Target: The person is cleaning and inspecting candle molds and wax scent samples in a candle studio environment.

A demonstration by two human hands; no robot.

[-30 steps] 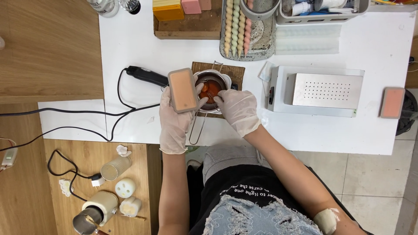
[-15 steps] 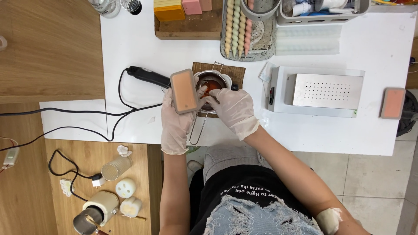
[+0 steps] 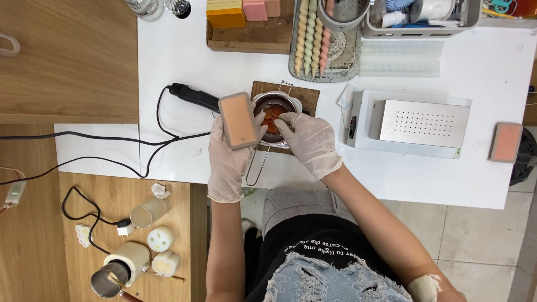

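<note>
My left hand, in a white glove, grips a rectangular grey mould filled with pale orange wax, held up beside a small metal pot. The pot holds dark orange liquid and stands on a brown wooden board on the white table. My right hand, also gloved, has its fingertips at the pot's rim over the orange liquid; whether it pinches anything is hidden. The pot's wire handle points toward me.
A black tool with a cord lies left of the pot. A white appliance with a perforated metal plate stands to the right, another orange mould beyond it. Twisted candles, wax blocks and trays line the back. Jars and candles sit on the lower wooden surface.
My right hand has shifted slightly up and left, its fingertips now over the pot's rim. My left hand and the mould have stayed almost still.
</note>
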